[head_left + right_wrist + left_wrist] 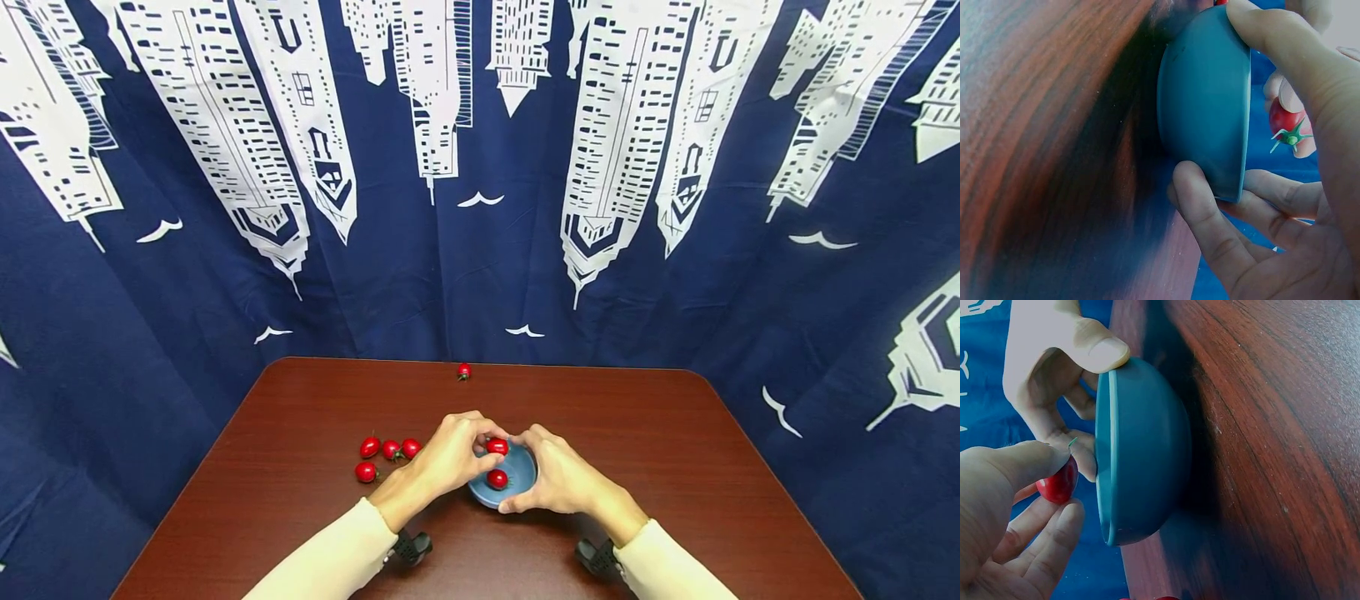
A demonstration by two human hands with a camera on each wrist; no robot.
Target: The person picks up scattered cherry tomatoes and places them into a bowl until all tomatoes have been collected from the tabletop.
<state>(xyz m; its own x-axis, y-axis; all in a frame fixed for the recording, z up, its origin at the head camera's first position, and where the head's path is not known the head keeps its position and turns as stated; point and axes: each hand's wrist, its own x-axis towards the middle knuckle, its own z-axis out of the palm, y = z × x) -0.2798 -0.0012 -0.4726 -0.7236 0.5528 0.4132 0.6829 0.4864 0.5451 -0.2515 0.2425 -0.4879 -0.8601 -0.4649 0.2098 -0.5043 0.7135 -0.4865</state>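
Above a blue bowl [522, 477], my left hand [448, 454] pinches a red cherry tomato [497, 447] between thumb and fingers. In the right wrist view this held tomato [1284, 117] shows its green stem, and it hangs just off the bowl's rim. My right hand [561, 477] grips the bowl from the right, with the thumb on the near side and fingers at the far side. Another cherry tomato [497, 479] lies inside the bowl. From the left wrist, the bowl [1144, 450] appears side-on, its inside hidden.
Several cherry tomatoes [391, 450] lie on the brown table [622, 408], left of my left hand. A single cherry tomato [464, 371] sits at the table's far edge. Behind hangs a dark blue curtain [450, 275] with white buildings.
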